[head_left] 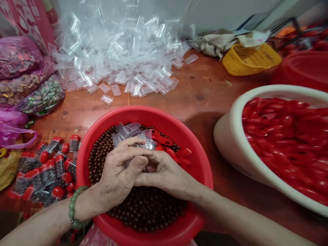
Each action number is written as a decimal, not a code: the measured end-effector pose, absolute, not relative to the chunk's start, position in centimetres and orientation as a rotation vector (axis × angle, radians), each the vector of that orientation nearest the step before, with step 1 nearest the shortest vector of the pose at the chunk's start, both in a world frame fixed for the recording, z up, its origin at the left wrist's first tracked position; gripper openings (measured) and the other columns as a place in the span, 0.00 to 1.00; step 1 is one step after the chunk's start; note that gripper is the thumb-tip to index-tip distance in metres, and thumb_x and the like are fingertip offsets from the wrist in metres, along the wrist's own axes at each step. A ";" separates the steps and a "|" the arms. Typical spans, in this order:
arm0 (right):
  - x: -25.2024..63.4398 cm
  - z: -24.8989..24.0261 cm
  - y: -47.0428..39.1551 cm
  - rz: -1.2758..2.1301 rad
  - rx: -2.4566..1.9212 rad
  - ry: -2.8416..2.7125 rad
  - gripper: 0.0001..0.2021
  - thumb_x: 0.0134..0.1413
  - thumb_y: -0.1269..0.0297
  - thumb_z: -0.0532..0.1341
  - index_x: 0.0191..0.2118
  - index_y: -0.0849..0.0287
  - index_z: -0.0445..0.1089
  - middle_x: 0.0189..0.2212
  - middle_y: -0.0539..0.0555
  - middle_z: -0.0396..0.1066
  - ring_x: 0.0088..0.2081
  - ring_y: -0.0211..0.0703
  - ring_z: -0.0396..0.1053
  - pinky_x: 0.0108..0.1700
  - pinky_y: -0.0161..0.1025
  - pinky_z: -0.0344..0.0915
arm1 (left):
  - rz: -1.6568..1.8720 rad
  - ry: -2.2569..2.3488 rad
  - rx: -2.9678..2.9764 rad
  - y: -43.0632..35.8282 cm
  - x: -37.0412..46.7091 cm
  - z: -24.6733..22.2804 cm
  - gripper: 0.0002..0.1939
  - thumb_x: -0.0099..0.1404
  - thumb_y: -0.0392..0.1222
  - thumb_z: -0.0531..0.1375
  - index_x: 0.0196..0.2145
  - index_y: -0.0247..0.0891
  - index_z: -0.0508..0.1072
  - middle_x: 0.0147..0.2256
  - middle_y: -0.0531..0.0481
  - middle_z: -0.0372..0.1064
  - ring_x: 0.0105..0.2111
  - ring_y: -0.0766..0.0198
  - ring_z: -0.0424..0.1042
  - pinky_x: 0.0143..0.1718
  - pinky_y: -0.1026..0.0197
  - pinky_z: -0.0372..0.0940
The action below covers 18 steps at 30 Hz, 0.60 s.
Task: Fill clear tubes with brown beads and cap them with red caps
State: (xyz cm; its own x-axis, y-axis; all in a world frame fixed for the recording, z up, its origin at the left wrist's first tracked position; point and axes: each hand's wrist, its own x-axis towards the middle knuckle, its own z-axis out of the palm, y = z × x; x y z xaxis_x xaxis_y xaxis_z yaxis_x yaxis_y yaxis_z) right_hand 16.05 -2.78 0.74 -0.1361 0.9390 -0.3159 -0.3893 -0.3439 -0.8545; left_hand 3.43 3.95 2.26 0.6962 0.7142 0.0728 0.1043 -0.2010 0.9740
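My left hand (121,171), with a green bead bracelet (72,208) at the wrist, meets my right hand (164,172) over a red basin (84,157). The fingers of both hands are closed together, and whatever they hold is hidden between them. Beneath them the basin holds many small brown beads (146,210). Just beyond my fingers, several clear plastic cases (128,130) lie on the beads. Next to those, on the right side of the basin, are red plastic caps (183,152).
Clear cases (115,65) are heaped at the back of the wooden table (200,92). Bead-filled red-capped containers (48,171) pile up at left, below purple bags (23,75). At right stand a white tub (228,136) of red parts and a yellow basket (230,65).
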 end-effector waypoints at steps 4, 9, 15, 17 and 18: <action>16.0 0.3 -3.0 1.850 -0.884 -0.703 0.18 0.34 0.59 0.74 0.34 0.56 0.70 0.26 0.44 0.67 0.27 0.33 0.64 0.33 0.33 0.64 | 0.551 0.595 1.803 3.7 2.4 2.0 0.28 0.70 0.59 0.42 0.45 0.46 0.77 0.51 0.49 0.73 0.57 0.56 0.66 0.62 0.45 0.57; 17.2 1.0 -3.4 1.697 -1.232 -1.084 0.20 0.35 0.60 0.74 0.35 0.57 0.69 0.29 0.46 0.65 0.31 0.35 0.62 0.35 0.35 0.62 | 0.524 0.628 1.675 4.1 0.1 1.8 0.33 0.70 0.61 0.36 0.58 0.42 0.66 0.57 0.46 0.67 0.59 0.55 0.63 0.63 0.47 0.56; 16.5 0.1 -3.0 1.354 -1.582 -1.359 0.20 0.45 0.56 0.70 0.44 0.55 0.68 0.28 0.46 0.64 0.28 0.38 0.61 0.30 0.35 0.61 | 0.358 0.814 2.005 5.1 -2.9 3.0 0.17 0.70 0.45 0.52 0.52 0.40 0.71 0.53 0.44 0.71 0.54 0.57 0.69 0.58 0.53 0.63; 15.5 -0.5 -2.9 1.264 -1.671 -1.480 0.24 0.51 0.56 0.66 0.52 0.56 0.63 0.31 0.48 0.66 0.28 0.39 0.63 0.30 0.36 0.62 | 0.355 0.783 2.154 5.1 -3.6 2.9 0.16 0.68 0.42 0.55 0.52 0.39 0.70 0.52 0.44 0.71 0.52 0.57 0.70 0.57 0.52 0.64; 15.0 -0.8 -2.9 1.197 -1.714 -1.572 0.24 0.52 0.57 0.65 0.53 0.57 0.62 0.34 0.51 0.68 0.31 0.41 0.65 0.34 0.37 0.63 | 0.365 0.757 2.235 5.2 -3.8 2.8 0.16 0.67 0.40 0.56 0.52 0.38 0.69 0.51 0.43 0.71 0.52 0.57 0.69 0.57 0.52 0.65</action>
State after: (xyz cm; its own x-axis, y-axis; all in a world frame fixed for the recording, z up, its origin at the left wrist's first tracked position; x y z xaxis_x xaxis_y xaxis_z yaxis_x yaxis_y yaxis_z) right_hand 14.99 -2.85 -0.83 -0.0640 0.9642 -0.2574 0.5043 -0.1913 -0.8421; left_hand -3.84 5.17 2.77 0.7857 0.6178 0.0303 0.4086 -0.5552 0.7244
